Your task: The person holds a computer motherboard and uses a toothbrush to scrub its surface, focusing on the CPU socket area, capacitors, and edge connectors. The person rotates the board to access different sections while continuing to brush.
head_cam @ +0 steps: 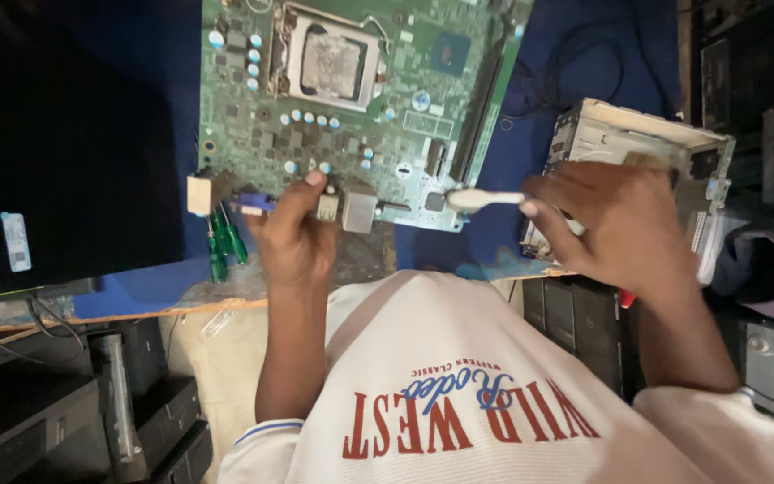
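We see the left hand [293,235] pinching the near edge of the green motherboard [351,99]. The right hand [615,224] is curled tight around a white brush [485,199], and its tip touches the board.

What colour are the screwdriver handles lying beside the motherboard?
Green screwdriver handles, clearest in the head view.

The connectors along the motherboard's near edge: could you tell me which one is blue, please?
It is the blue port just left of the left hand; the cream block further left and the metal ports to the right are not blue.
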